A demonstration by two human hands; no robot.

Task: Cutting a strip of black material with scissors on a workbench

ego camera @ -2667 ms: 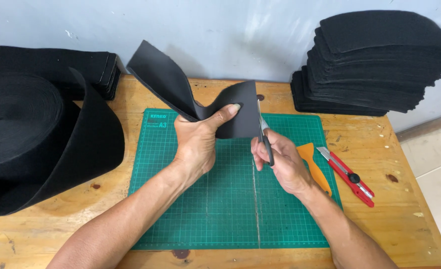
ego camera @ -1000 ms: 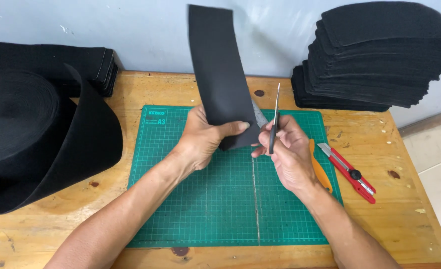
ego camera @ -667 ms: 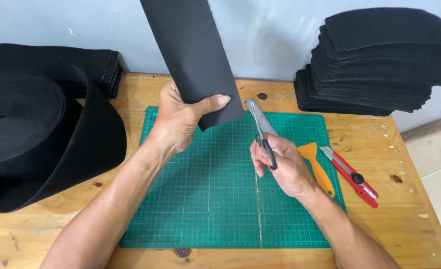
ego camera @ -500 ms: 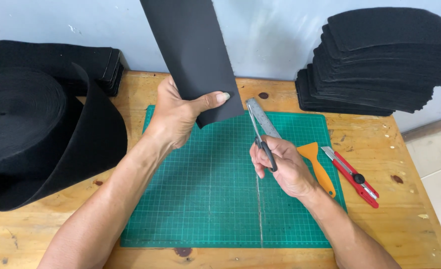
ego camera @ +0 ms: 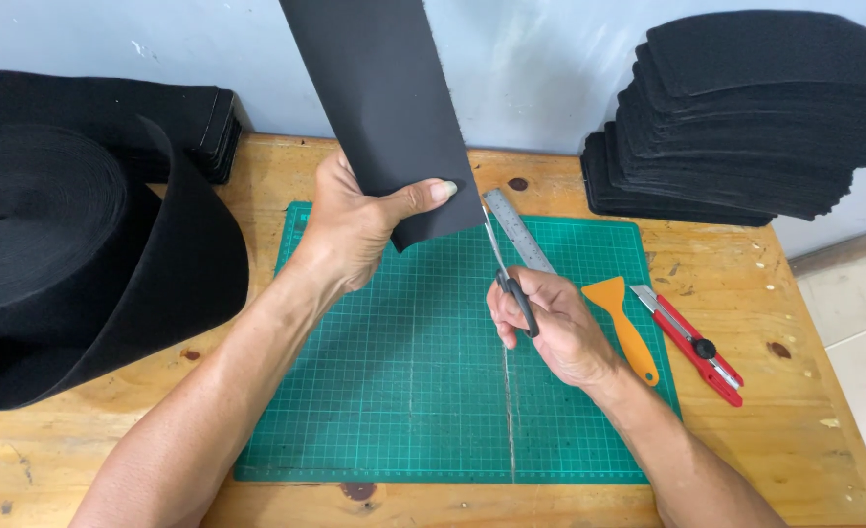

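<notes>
Pinching the black strip [ego camera: 384,108] near its lower end above the mat [ego camera: 403,411], the left hand [ego camera: 355,230] grips firmly; it looks light, floppy. The right hand [ego camera: 550,328] is closed around scissors [ego camera: 506,269] over the mat.

One cutting mat [ego camera: 403,391], one steel ruler [ego camera: 519,233], one pair of scissors [ego camera: 513,284], one orange scraper [ego camera: 623,328], one red utility knife [ego camera: 697,342], one fabric roll [ego camera: 51,254], two fabric stacks [ego camera: 746,108].
</notes>
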